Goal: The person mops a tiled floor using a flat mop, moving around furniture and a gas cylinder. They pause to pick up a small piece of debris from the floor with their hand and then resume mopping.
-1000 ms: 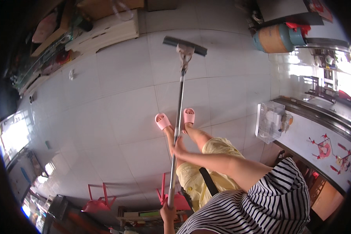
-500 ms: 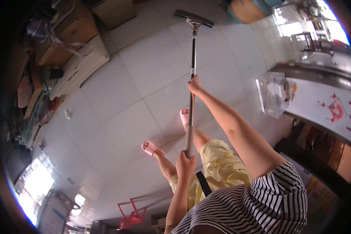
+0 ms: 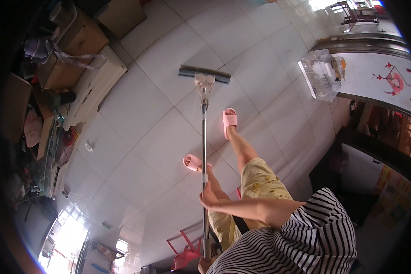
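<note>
item under inspection: a flat-headed sponge mop (image 3: 204, 141), its pole running lengthwise down the middle of the view, its mop head (image 3: 219, 76) over the tiled floor (image 3: 155, 137) ahead of the feet. firm contact between pad and tile cannot be confirmed from this angle.

hands: the right hand (image 3: 208, 196) is wrapped around the pole's lower length; the left hand (image 3: 206, 265) is closed about its near end, partly covered by the striped shirt (image 3: 283, 246), so the full finger position cannot be told. the hands are set apart along the pole, probably so that one guides while the other anchors the end. the broad head lies crosswise to the pole, an arrangement judged to give a wide contact strip.

stance: pink slides (image 3: 230, 119) on both feet, the right one farther forward, presumably for balance; the pole passes over the left one in view.

surroundings: cardboard boxes (image 3: 84, 50) and a pale panel (image 3: 93, 91) sit along the left side, apparently stored at the floor's edge. a red stool (image 3: 186, 259) stands near the left hand. a clear plastic box (image 3: 322, 75) is at the right, well apart from the mop.
</note>
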Demonstrator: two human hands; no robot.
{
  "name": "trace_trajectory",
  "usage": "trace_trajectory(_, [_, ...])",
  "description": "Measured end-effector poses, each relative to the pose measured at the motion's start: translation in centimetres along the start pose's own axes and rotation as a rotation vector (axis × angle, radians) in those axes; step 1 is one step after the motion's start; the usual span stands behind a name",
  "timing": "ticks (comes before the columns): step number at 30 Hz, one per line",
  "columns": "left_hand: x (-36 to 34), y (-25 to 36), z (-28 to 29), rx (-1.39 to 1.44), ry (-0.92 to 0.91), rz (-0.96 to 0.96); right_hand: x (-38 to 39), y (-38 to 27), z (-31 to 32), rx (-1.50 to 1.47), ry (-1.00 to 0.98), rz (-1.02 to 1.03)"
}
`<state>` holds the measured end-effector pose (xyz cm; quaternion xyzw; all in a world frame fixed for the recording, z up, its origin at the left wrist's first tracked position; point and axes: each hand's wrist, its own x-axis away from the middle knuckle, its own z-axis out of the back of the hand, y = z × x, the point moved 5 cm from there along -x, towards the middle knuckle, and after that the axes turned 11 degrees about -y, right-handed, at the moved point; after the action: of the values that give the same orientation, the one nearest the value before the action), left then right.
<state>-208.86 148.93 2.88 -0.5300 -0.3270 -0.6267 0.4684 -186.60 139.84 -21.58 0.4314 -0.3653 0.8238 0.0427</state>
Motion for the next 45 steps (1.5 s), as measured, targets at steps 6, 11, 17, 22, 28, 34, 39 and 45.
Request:
trace_trajectory(6, [-1.5,-0.9,4.0,-0.071,0.020,-0.003,0.0,-0.9,-1.3,-0.522,-0.300,-0.369])
trace_trajectory(11, [-8.0,8.4,3.9,-0.113,0.115,-0.208,-8.7,-4.3,13.6,-0.415,-0.055,-0.176])
trace_trajectory(17, [-14.6,34.8,-0.5,-0.064,0.050,-0.502,-26.2,6.3,31.0,-0.733,0.221,-0.257])
trace_trajectory(22, [-14.2,55.3,-4.7,-0.165,-0.056,-0.647,-33.2,9.2,51.9,-0.734,0.406,-0.300])
trace_trajectory(28, [-10.5,68.3,-6.5,-0.324,-0.091,-0.704,-36.3,16.6,62.6,-0.763,0.514,-0.273])
trace_trajectory(34, [-9.3,63.7,-7.4,-0.240,-0.141,-0.714,-33.2,18.9,58.5,-0.735,0.591,-0.275])
trace_trajectory(39, [-10.6,52.6,-4.5,-0.312,0.086,-0.626,-29.7,17.2,46.0,-0.643,0.655,-0.345])
trace_trajectory(45, [-5.5,34.6,-2.6,-0.325,0.209,-0.376,-16.1,8.7,32.0,-0.638,0.539,-0.287])
